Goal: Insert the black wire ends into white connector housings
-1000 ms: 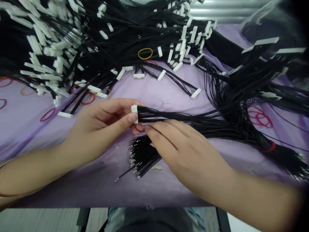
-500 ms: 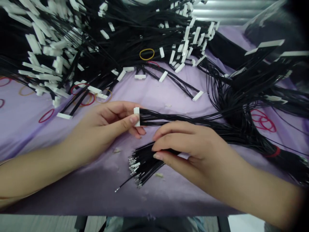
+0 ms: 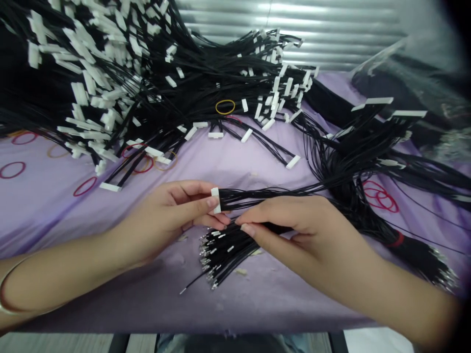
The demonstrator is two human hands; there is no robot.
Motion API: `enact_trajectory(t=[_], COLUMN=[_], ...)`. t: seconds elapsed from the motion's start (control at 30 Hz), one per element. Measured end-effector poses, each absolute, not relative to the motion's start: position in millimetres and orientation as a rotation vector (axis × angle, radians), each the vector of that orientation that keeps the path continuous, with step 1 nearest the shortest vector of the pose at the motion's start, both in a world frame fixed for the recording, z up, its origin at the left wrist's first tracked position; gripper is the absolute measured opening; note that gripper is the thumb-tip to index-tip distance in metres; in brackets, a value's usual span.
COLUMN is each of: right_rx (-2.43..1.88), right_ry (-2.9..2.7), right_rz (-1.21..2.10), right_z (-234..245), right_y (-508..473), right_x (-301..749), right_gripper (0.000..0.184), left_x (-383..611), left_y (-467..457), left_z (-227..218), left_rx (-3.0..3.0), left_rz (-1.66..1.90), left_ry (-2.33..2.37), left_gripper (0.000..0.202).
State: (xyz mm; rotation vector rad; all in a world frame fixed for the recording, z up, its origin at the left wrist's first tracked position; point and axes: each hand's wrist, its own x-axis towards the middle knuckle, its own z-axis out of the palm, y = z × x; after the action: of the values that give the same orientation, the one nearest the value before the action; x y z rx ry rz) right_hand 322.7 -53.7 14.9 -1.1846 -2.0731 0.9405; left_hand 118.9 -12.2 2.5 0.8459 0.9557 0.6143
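My left hand [image 3: 180, 208] pinches a white connector housing [image 3: 215, 200] between thumb and fingers. Several black wires run from the housing off to the right. Close beside it, my right hand [image 3: 294, 230] is closed in a pinch, thumb against forefinger, on what looks like a thin black wire whose end points toward the housing. Beneath the right hand lies a bundle of loose black wires [image 3: 235, 250] with bare metal terminals at their left ends. One wire [image 3: 191, 283] sticks out from the bundle toward the lower left.
A large heap of black wires with white connectors [image 3: 106, 98] covers the back of the purple cloth [image 3: 110, 289]. Red rubber bands [image 3: 380, 196] lie at the right, and a yellow rubber band [image 3: 225, 107] rests on the heap. Another wire bundle [image 3: 415, 255], banded red, lies at right.
The view has tilted up a little. My right fingers have left the loose bundle and risen toward the connector housing, now pinched together. My left hand still holds the housing.
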Motion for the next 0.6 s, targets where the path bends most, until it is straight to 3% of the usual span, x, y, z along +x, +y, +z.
enact_trajectory(t=[0.33,0.6], right_rx=[-1.064,-1.204], right_ry=[-2.048,-1.946], right_rz=[0.709,0.932], right_z=[27,20], right_y=[-50,-44], right_x=[328,326], right_gripper=[0.006,0.011], left_x=[116,115], left_y=[-12,-9], left_z=[-1,-2], left_rx=[0.889,0.941], left_rz=[0.549,0.454], left_ry=[0.898,0.839], left_gripper=[0.011,0.007])
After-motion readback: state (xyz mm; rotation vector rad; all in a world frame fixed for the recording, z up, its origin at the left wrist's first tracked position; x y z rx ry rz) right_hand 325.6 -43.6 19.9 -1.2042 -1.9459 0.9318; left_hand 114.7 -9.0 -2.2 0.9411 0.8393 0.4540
